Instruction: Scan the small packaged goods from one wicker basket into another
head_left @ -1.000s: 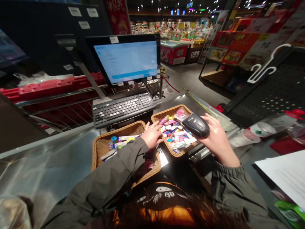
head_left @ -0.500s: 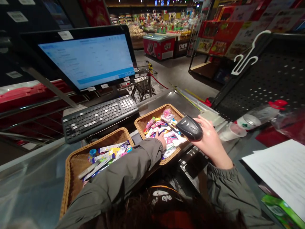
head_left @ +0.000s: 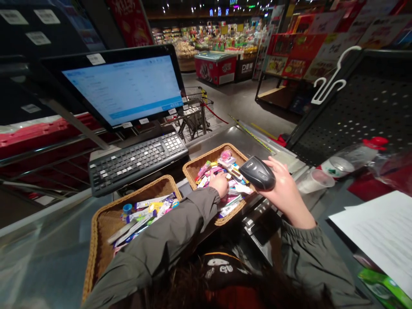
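My right hand point(head_left: 285, 193) is wrapped round a black handheld barcode scanner point(head_left: 257, 172), which hangs over the right edge of a wicker basket. Inside that right wicker basket point(head_left: 189, 168) lie many small coloured packets point(head_left: 203, 171) and a round pink item point(head_left: 226, 155). Down among the packets is my left hand point(head_left: 219, 184), its fingers drawn in and partly hidden, so what they hold cannot be made out. My left forearm crosses a second wicker basket point(head_left: 93, 240), which contains long thin packets point(head_left: 128, 229) and a small blue cup-like item point(head_left: 127, 209).
Behind the baskets are a keyboard point(head_left: 141, 161) and a monitor point(head_left: 125, 88). To the right stand a plastic cup point(head_left: 317, 180), a can point(head_left: 336, 166) and a clear bottle with a red cap point(head_left: 375, 142). Printed sheets point(head_left: 376, 231) lie at the right. A white hanger point(head_left: 331, 81) hangs on the black panel.
My left hand has shifted slightly within the right basket, its fingers now closer together over the packets. The right hand keeps the scanner in nearly the same place. The view has tilted slightly.
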A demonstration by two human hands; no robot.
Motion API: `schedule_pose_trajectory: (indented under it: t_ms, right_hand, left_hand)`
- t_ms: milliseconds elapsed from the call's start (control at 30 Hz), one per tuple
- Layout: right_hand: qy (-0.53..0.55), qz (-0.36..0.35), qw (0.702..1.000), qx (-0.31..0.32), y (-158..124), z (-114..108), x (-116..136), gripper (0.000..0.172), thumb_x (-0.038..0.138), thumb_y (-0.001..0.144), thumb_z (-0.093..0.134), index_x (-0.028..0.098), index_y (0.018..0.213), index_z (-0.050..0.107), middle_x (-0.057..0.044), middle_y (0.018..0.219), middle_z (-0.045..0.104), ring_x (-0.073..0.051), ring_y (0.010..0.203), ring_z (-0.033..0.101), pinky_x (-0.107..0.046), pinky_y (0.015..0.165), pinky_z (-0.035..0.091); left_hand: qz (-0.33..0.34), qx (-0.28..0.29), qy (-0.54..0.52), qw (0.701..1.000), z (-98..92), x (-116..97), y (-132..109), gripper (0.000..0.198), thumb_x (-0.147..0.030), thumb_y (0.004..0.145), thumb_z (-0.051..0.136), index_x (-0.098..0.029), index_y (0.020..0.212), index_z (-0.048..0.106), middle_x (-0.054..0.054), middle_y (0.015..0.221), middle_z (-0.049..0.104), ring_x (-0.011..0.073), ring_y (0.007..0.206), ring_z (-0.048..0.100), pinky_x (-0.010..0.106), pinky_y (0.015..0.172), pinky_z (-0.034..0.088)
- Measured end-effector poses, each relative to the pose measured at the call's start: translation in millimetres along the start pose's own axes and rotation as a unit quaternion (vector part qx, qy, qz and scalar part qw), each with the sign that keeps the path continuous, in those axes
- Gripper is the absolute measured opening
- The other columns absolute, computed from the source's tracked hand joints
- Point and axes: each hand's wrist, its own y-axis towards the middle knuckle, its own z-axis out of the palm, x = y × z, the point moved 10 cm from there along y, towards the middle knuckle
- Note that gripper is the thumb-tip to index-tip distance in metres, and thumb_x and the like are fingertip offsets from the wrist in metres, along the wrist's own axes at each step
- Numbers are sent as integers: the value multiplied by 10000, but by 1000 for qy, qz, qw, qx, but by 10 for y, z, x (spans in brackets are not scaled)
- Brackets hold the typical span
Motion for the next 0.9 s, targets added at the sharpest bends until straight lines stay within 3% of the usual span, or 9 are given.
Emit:
schedule_pose_trajectory:
  t_ms: [100,200,333,467,633,900]
  right_hand:
    - [-6,-5,1000,-6,-27,-29,22,372,404,781,689,226,1101,626,-153,1248,643,-427,1343,478,-704,1106,293]
    - [-16,-19,1000,-18,-68,-58,85,334,428,808,671,219,1065,637,-164,1262,630,-423,1357,462,-688,1107,304]
    - [-20,-36,999,-34,-97,-81,239,335,416,824,657,208,1086,633,-175,1279,616,-425,1376,438,-706,1121,274]
    - [-9,-74,997,-32,-59,-43,563,347,350,821,637,206,1136,621,-178,1312,597,-430,1397,407,-740,1117,257]
    - [12,-165,986,8,-15,130,1235,330,332,828,624,202,1131,640,-188,1369,558,-446,1414,373,-788,1088,247]
    - [52,-291,954,59,-119,441,2170,344,279,806,627,175,1134,636,-198,1365,559,-430,1415,368,-760,1106,266]
  left_hand:
    - [-33,-21,18,999,-474,61,-32,150,-214,809,622,-231,848,766,60,1438,576,338,1414,394,695,1175,75]
    - [-60,-51,24,997,-1090,145,-229,164,-276,859,612,-267,892,773,33,1503,516,336,1458,336,744,1149,96]
    - [-64,-138,15,988,-1954,203,-797,212,-297,896,565,-242,850,765,35,1540,465,341,1501,261,761,1132,129]
    - [-74,-243,23,967,-2507,266,-1527,271,-307,900,518,-206,770,733,44,1553,444,361,1519,206,764,1123,153]
    - [-82,-348,5,934,-2758,376,-2345,311,-334,901,481,-192,711,683,65,1522,486,348,1514,232,711,1154,184]
    - [-165,-385,2,908,-2774,756,-3303,310,-345,880,471,-195,685,660,72,1508,502,350,1499,276,712,1148,203]
